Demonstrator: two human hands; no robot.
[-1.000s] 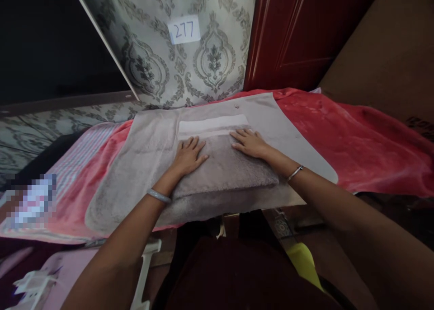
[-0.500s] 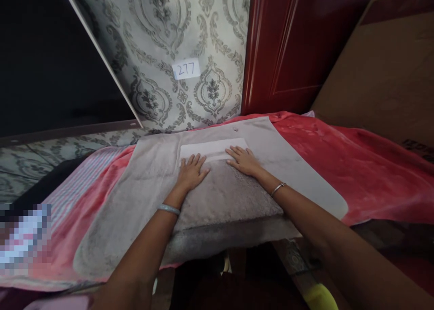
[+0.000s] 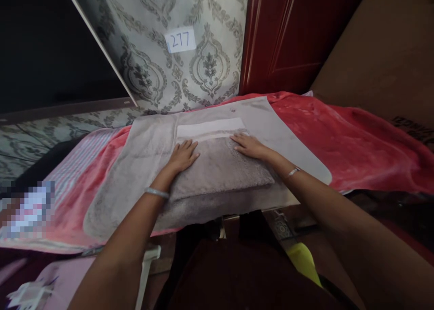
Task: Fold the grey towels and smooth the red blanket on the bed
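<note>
A grey plush cloth (image 3: 111, 183) with rounded corners lies spread over the bed-like surface in front of me. Its middle part is folded into a thick, raised plush panel (image 3: 217, 170). Along that panel's far edge shows a white rectangular strip (image 3: 210, 128), lying flat. My left hand (image 3: 184, 155) rests palm down on the panel's left side, fingers spread, tips close to the strip. Flat on the right side lies my right hand (image 3: 249, 146), its fingertips by the strip's right end. Neither hand grips anything.
Beneath is a red blanket (image 3: 356, 143), with a striped cloth (image 3: 79, 152) at left. Behind stand a dark screen (image 3: 57, 48), patterned wall, paper marked 277 (image 3: 181, 39), red door (image 3: 281, 34) and cardboard box (image 3: 383, 61). A yellow object (image 3: 305, 262) is below right.
My view has tilted downward, so the cloth appears higher. Both hands have slid slightly toward me, from over the white strip onto the grey plush. The cloth keeps nearly the same shape.
</note>
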